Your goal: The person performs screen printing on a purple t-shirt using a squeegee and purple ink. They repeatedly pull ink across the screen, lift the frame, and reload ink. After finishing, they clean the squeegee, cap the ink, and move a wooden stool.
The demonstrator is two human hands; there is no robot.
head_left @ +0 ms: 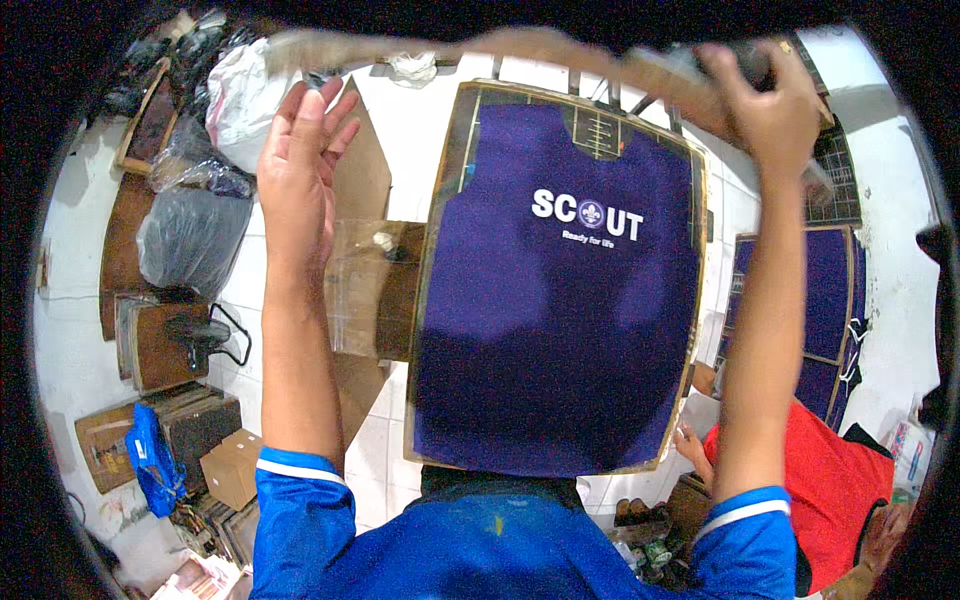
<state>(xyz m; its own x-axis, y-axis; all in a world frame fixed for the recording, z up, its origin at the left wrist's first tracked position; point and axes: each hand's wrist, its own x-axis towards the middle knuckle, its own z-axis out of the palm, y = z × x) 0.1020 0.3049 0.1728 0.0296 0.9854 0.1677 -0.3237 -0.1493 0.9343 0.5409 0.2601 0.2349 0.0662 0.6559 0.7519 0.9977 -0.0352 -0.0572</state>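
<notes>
In front of me a navy-purple shirt panel (560,330) lies flat on a board (470,125). A scooped neckline shows at its far end, and white lettering with a round emblem is on its upper part. My left hand (303,170) is raised beyond the panel's far left, fingers apart, close to the left end of a long wooden frame (540,48) blurred by motion. At the far right my right hand (770,105) curls around a dark rounded thing (752,66) by the frame's right end. What kind of thing it is I cannot make out.
More purple panels (790,300) lie on boards at the right. Near them is a person in a red shirt (800,490). Along the left stand plastic-wrapped bundles (195,235), boards, a blue bag (153,460) and a cardboard box (233,468).
</notes>
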